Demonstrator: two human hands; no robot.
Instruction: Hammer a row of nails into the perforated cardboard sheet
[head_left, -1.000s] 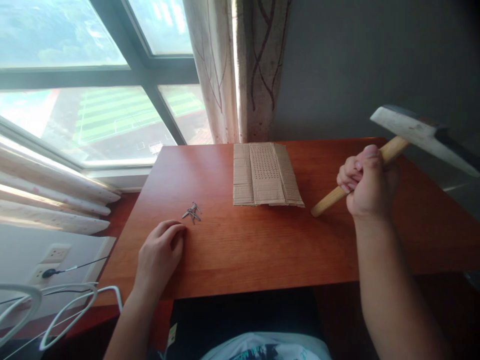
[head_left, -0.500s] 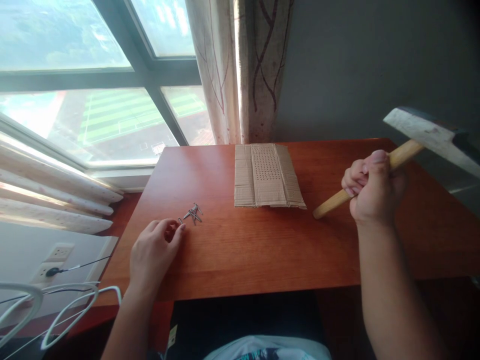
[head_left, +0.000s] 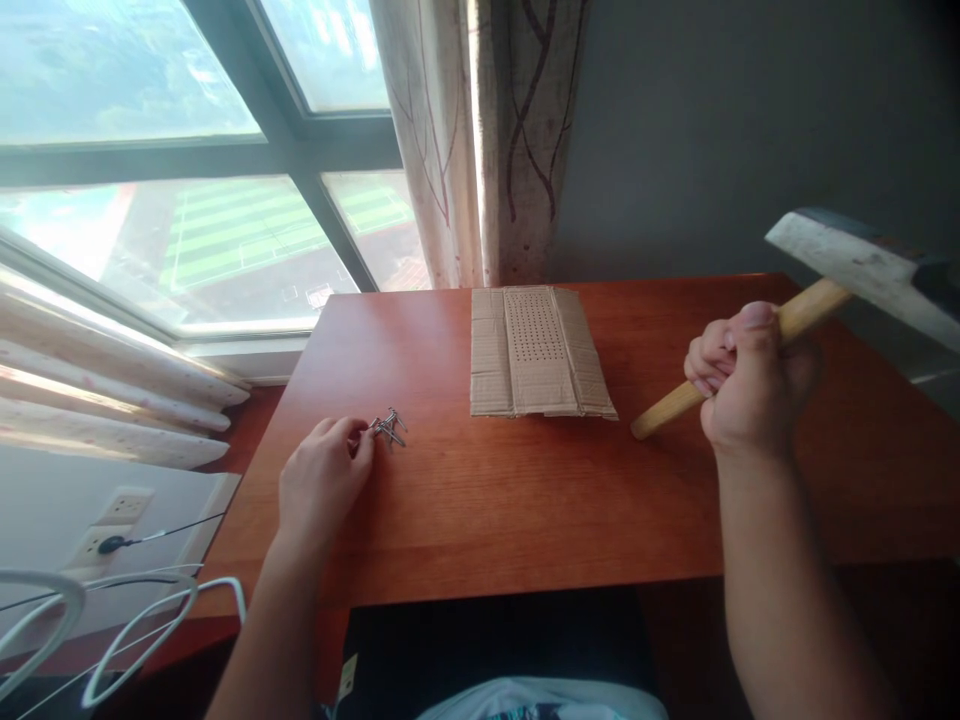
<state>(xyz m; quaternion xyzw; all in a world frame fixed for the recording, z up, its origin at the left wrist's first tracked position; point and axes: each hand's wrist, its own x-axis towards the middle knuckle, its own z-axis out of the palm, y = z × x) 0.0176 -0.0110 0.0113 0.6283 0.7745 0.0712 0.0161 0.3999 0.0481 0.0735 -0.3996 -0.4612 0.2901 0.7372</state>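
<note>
A person's left hand [head_left: 328,472] is at a small pile of nails [head_left: 392,428], and the right hand [head_left: 752,378] is clenched round the handle of a hammer [head_left: 814,310].

Nearest, the shirt [head_left: 540,700] is cut by the bottom edge, and the dark area under the table [head_left: 540,510] is hard to make out. The left fingertips cover one side of the pile; whether they grasp a nail, one cannot tell, and the nails overlap too much to count. The hammer tilts, its head up, one end cut by the right edge; part of the handle is hidden in the fist. Farther, between the hands, the cardboard [head_left: 536,350] lies with its dotted strip, the near edge slightly lifted. Behind stand the curtain [head_left: 435,150] and the window [head_left: 225,230], hazy with light.
</note>
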